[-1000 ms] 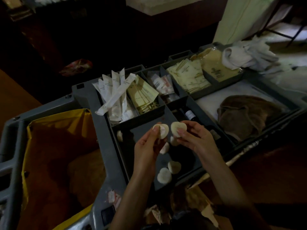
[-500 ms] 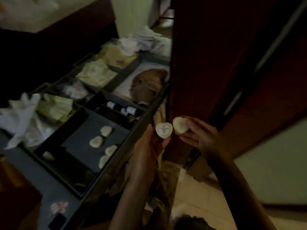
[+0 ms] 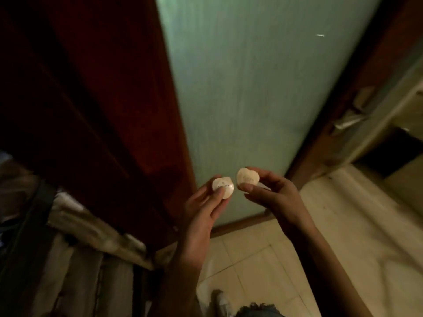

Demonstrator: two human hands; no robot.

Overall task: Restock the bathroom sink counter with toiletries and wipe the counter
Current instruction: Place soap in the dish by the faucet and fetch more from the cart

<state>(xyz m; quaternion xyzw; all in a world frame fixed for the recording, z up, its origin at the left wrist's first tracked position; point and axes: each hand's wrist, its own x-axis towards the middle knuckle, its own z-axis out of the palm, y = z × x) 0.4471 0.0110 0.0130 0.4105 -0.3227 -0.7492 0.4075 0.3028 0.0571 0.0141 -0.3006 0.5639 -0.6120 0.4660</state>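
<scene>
Separately, left hand (image 3: 203,209) pinches the left soap (image 3: 223,187) in a fingertip grip, right hand (image 3: 272,193) the right soap (image 3: 247,179).

1. On the left soap (image 3: 223,188), which you pinch in your left hand (image 3: 201,216), a short row of dark print runs just above your thumb tip. It is too small and blurred to read.
2. On the right soap (image 3: 248,179), in your right hand (image 3: 272,193), there is only a faint mark above your thumb. No letter can be read.
</scene>
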